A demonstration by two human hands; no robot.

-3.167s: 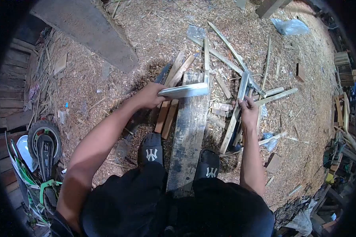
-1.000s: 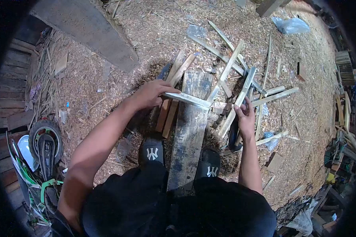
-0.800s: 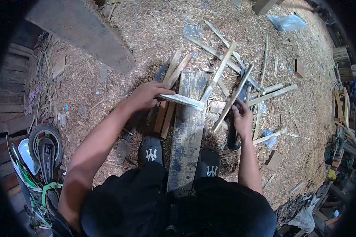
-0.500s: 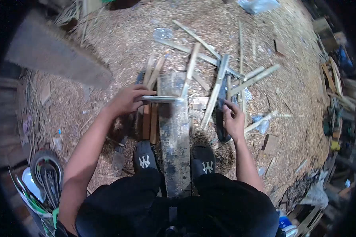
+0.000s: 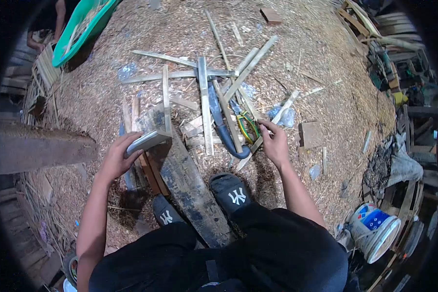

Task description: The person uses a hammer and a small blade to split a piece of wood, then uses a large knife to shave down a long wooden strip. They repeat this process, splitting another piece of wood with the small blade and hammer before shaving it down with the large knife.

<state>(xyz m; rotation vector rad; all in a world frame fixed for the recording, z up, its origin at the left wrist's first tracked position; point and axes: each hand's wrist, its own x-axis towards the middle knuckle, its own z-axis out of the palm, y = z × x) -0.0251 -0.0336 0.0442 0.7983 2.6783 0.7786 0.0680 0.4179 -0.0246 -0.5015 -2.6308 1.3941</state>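
Observation:
My left hand [image 5: 118, 156] grips a flat, pale board [image 5: 150, 140] by its left end, fingers on top and thumb below. The board is tilted over the far part of a worn, stained wooden plank [image 5: 186, 187] that runs between my feet. My right hand [image 5: 274, 144] is closed, thumb and forefinger drawn together; I cannot tell if something small is between them. Just left of its fingertips lie pliers [image 5: 247, 127] with green and yellow handles. Beside them is a dark tool [image 5: 223, 127] with a curved black handle, partly covered by thin wooden strips [image 5: 205, 104].
Wood shavings [image 5: 326, 63] cover the ground. A thick beam [image 5: 44, 148] juts in from the left. At the upper left is a green tub [image 5: 85, 24], with another person's arm [image 5: 59, 19] beyond it. A white and blue bucket [image 5: 374, 233] lies at the lower right.
The view has swung to the right, bringing the green tub and bucket into sight. In my left hand the board has tilted to show its broad face. My right hand remains close to the tools.

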